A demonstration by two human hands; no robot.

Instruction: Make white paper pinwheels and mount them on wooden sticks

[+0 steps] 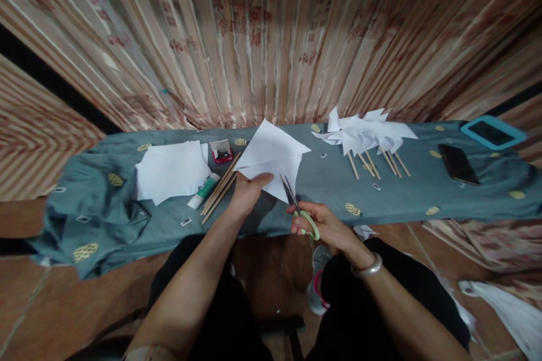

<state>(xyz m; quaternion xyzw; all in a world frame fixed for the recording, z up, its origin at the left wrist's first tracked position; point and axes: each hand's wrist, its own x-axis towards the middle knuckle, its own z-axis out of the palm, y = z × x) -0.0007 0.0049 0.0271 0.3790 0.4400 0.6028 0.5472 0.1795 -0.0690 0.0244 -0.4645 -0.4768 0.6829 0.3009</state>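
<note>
Head view: folded paper [273, 161] is pinched in the left hand [248, 192] while open scissors [296, 208], gripped by the right hand [324, 225], are set at its edge, so a steady closing cut is called for.

Pinwheels [364, 132], phone [458, 163], perhaps glue tube [203, 190].

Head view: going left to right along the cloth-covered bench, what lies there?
Paper stack → glue tube → sticks → folded sheet in left hand → scissors in right hand → pinwheels → phone → tablet.
</note>
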